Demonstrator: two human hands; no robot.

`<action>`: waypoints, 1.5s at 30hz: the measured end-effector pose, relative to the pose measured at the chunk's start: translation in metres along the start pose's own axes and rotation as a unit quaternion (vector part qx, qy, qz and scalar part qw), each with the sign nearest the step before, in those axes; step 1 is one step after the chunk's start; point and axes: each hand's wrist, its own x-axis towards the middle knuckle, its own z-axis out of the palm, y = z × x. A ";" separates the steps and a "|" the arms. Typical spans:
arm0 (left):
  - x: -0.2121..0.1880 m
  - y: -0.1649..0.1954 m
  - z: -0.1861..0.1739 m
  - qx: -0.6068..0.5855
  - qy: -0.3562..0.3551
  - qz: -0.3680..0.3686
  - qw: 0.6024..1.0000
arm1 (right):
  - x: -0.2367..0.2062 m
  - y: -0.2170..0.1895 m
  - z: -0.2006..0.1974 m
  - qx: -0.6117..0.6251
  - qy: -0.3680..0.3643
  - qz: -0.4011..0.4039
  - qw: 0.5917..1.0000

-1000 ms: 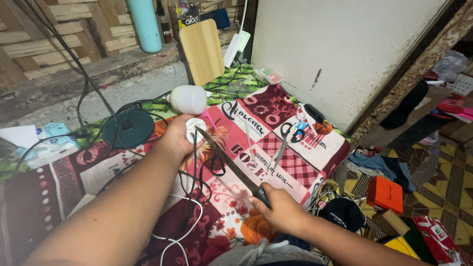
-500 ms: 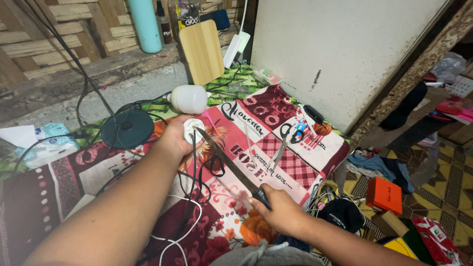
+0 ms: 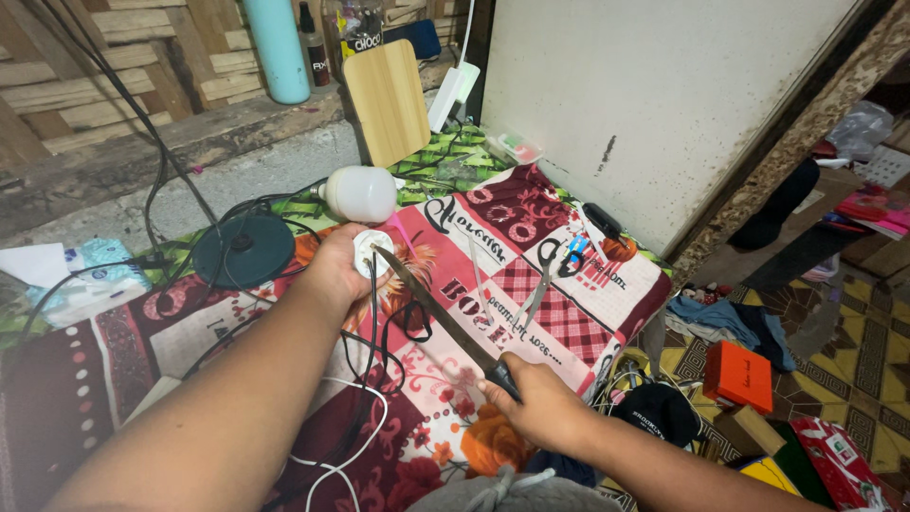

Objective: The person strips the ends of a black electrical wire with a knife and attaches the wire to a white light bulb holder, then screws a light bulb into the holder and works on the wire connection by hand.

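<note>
White plastic shows between the fingers of the left hand [image 3: 339, 267], which is curled tightly around a small round fitting [image 3: 369, 256] held just above the patchwork cloth [image 3: 531, 284]. The right hand [image 3: 537, 406] is closed in a fist around the dark handle of a long knife [image 3: 438, 318], whose blade runs up and to the left until its tip meets the fitting. A black cable [image 3: 372, 322] hangs from the fitting and loops over the cloth beside a white cable [image 3: 334, 450]. Just beyond the left hand lies a white light bulb [image 3: 358, 193], with a dark green round base [image 3: 243, 249] to its left. Scissors [image 3: 548, 270] rest on the cloth well apart from both hands, and a wooden board [image 3: 387, 100] leans upright behind.
</note>
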 end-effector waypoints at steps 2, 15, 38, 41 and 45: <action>0.000 0.000 0.000 -0.005 0.005 0.005 1.000 | 0.000 -0.002 -0.001 0.000 0.003 -0.005 1.000; 0.017 -0.004 -0.003 0.003 -0.053 0.078 0.996 | 0.003 -0.010 -0.016 -0.109 0.009 -0.010 0.994; 0.006 0.001 0.013 0.075 -0.024 0.056 0.995 | -0.004 -0.036 -0.075 0.228 -0.241 0.100 0.938; 0.004 -0.001 0.011 0.099 -0.005 0.054 0.994 | 0.003 -0.023 -0.071 0.284 -0.293 0.048 0.912; 0.013 0.001 0.004 0.029 -0.066 0.042 0.996 | 0.003 -0.020 -0.067 0.422 -0.304 0.120 0.846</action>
